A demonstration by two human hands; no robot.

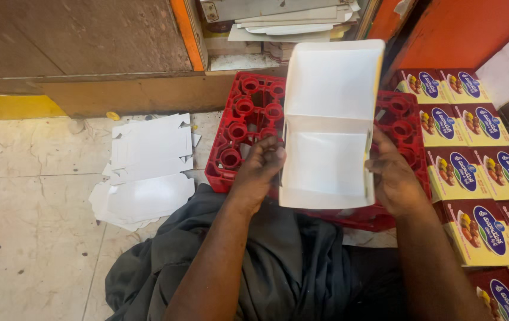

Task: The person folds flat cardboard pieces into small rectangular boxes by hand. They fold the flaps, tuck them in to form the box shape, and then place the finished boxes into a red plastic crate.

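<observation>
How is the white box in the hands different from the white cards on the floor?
The white box is folded up with its lid raised; the white cards lie flat and unfolded. The box is held by the left hand and right hand; the cards lie untouched in a loose pile. Both are plain white cardboard.

Both forearms are bare, with no sleeves, watch or bands showing. The left hand and right hand wear no gloves or rings. A dark grey cloth, loose and creased into soft folds, covers the person's lap and legs, spreading below the hands towards the lower left.
</observation>
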